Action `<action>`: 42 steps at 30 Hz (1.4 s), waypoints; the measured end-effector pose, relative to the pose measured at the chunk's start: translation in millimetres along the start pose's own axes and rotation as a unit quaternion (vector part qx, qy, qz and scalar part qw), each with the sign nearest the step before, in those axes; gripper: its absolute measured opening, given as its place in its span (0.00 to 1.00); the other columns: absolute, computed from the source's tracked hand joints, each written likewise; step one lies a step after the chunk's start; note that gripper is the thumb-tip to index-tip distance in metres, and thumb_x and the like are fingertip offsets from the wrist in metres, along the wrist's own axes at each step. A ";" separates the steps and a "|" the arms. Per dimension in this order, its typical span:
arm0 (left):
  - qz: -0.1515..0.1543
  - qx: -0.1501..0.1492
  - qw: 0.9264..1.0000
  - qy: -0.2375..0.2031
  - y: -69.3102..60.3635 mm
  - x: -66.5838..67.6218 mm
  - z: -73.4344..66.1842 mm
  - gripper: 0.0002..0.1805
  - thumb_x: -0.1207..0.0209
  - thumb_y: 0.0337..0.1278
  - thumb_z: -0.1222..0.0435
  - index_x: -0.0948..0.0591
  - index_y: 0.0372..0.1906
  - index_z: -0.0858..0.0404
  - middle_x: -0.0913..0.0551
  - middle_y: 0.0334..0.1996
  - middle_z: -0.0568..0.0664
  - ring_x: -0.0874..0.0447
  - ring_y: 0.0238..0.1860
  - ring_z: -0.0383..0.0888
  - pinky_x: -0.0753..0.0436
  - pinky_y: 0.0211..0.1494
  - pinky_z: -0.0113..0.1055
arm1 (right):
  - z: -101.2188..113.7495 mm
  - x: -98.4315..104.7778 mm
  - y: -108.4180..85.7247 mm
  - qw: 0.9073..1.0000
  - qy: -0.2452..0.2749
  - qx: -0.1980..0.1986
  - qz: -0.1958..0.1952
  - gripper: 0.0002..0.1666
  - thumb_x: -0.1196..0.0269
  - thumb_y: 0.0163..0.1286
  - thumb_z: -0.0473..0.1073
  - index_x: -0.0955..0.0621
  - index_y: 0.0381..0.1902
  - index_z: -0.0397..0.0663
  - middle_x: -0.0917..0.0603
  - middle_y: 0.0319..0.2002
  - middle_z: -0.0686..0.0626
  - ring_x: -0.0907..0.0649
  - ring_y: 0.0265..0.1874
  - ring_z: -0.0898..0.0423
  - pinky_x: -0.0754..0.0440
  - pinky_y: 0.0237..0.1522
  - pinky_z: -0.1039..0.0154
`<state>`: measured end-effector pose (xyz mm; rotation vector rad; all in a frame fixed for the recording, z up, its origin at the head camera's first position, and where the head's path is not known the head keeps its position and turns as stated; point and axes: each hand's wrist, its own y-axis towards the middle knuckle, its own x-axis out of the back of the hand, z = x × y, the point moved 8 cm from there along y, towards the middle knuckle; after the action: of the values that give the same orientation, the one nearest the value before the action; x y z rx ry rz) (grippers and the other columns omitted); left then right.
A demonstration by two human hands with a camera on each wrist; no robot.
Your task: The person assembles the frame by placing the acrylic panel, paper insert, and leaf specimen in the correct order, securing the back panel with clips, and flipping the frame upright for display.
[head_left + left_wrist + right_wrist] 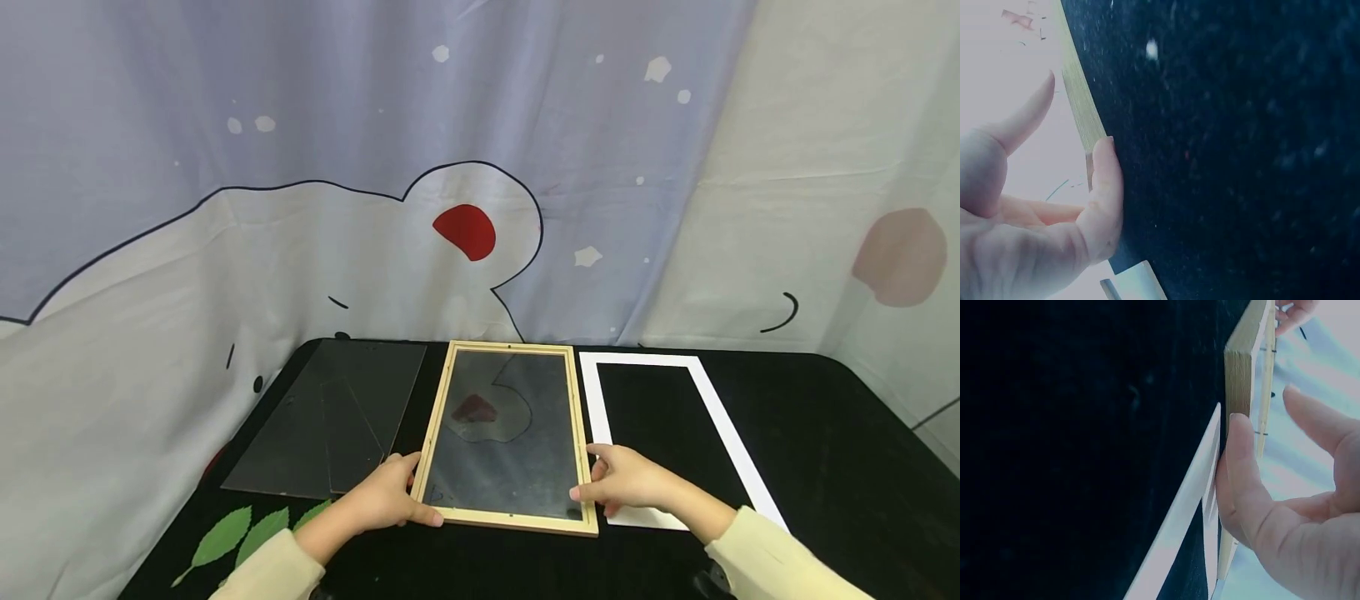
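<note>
The frame [513, 521], long axis pointing away, is gripped by its near sides between left hand [388, 493] and right hand [628, 478].

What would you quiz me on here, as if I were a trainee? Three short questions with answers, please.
1. Multiple choice: in the head view, what lies just right of the wooden frame?
A) a pair of scissors
B) a white border
C) a red cup

2. True or false: the left hand and the right hand both touch the wooden frame.

3. Fill in the blank: in the head view, the green leaves lie on the ____ side of the wooden frame.

Key: 1. B; 2. true; 3. left
</note>
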<state>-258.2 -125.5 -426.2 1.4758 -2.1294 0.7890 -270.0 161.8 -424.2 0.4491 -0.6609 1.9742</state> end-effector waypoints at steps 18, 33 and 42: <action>-0.044 -0.008 0.997 0.059 -1.9 -2.5 -2.3 0.43 0.20 0.24 0.67 0.24 0.56 0.73 0.30 0.33 0.55 0.31 0.34 0.48 0.27 0.38 0.40 | 9.3 -6.8 -8.4 0.993 -0.104 0.041 -0.032 0.58 0.19 0.29 0.36 0.34 0.58 0.17 0.26 0.26 0.47 0.26 0.22 0.54 0.27 0.26 0.63; -0.035 0.009 0.998 0.052 -2.7 0.9 -0.3 0.47 0.21 0.26 0.68 0.29 0.60 0.77 0.28 0.34 0.55 0.29 0.36 0.48 0.25 0.40 0.42 | 5.8 0.1 -11.9 0.998 -0.058 0.035 -0.001 0.60 0.22 0.41 0.39 0.42 0.65 0.16 0.25 0.33 0.45 0.22 0.16 0.56 0.23 0.21 0.63; -0.025 -0.003 0.999 0.041 -2.9 1.3 2.0 0.47 0.22 0.28 0.70 0.30 0.61 0.78 0.28 0.33 0.55 0.29 0.34 0.48 0.25 0.37 0.39 | -15.6 72.3 -36.4 0.994 -0.030 0.041 -0.094 0.55 0.27 0.55 0.47 0.43 0.69 0.26 0.25 0.47 0.37 0.19 0.35 0.55 0.20 0.31 0.63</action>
<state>-256.0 -128.5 -426.3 1.4631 -2.0249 0.8111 -271.8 235.0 -386.3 0.6016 -0.5552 1.8189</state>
